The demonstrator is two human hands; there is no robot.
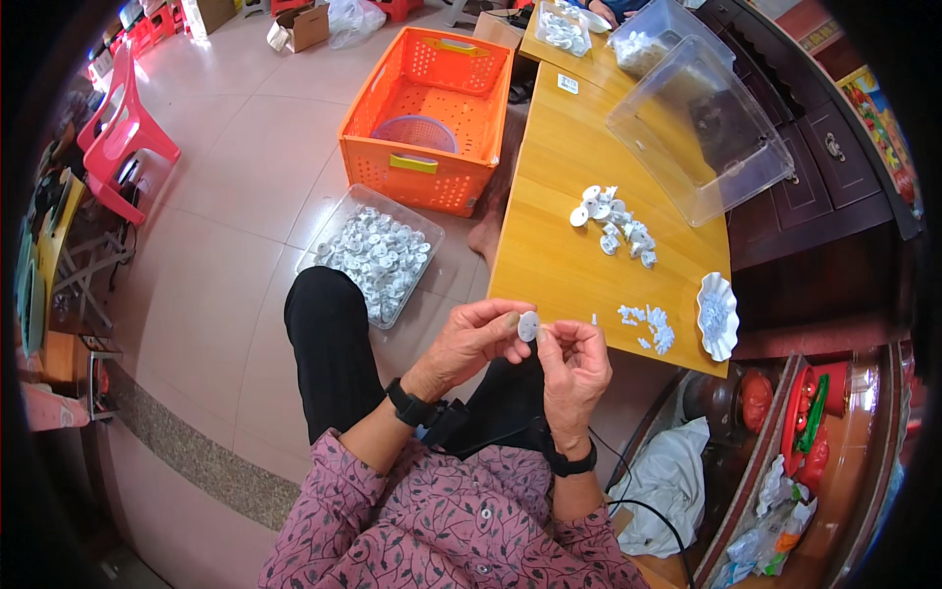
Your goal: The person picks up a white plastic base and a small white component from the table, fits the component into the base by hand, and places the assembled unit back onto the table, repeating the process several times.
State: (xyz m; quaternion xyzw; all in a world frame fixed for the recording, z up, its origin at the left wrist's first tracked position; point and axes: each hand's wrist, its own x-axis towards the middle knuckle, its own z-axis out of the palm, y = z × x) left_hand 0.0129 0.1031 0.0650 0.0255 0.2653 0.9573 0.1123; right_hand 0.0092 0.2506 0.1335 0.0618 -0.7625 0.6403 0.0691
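Note:
Above my lap, my left hand [465, 346] pinches a white round plastic piece [528, 326] between thumb and fingers, its flat disc face showing. My right hand [575, 369] meets it at the right edge with thumb and forefinger pressed together. Whatever small thing those right fingertips may hold is hidden. On the yellow wooden table [549, 147] just beyond lies a pile of similar white round pieces [616, 224]. Nearer the table's front are scattered tiny pale parts [659, 332], and a white scalloped dish [724, 344] holds more of them.
Left of the table, a clear bin [437, 240] full of white round pieces stands on the floor beside my knee. Behind it is an orange crate [422, 187]. A clear plastic tub [765, 182] lies tilted at the table's right. Another person's hand [616, 10] shows at the far end.

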